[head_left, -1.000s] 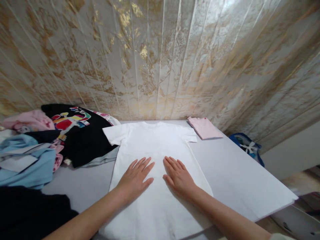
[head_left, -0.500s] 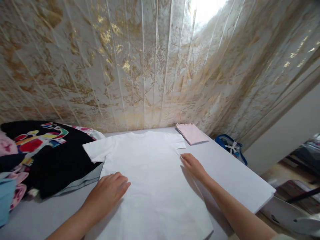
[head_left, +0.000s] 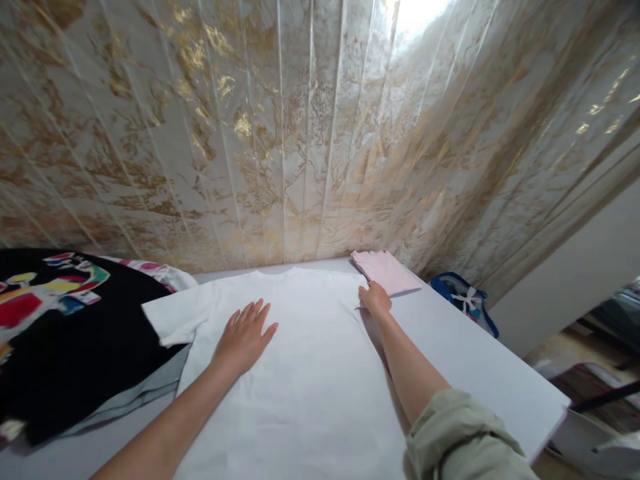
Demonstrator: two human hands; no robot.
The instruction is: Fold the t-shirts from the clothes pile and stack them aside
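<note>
While the white t-shirt [head_left: 300,360] lies spread flat across the grey table [head_left: 475,360], the left hand [head_left: 245,337] rests palm-down on it, fingers apart, gripping nothing. The right hand [head_left: 374,298] is bunched at the shirt's right sleeve; I cannot tell whether it pinches the cloth. Just beyond sits 1 folded pink garment [head_left: 387,270].

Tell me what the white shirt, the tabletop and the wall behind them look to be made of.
White shirt: soft knit fabric, likely cotton; matte, lying limp and flat under the left hand.
Tabletop: a smooth, matte, pale rigid board with a thin straight edge; exact material unclear.
Wall: glossy panels with a gold-veined marble print, probably plastic cladding, judging by the straight seams and bright glare.
</note>
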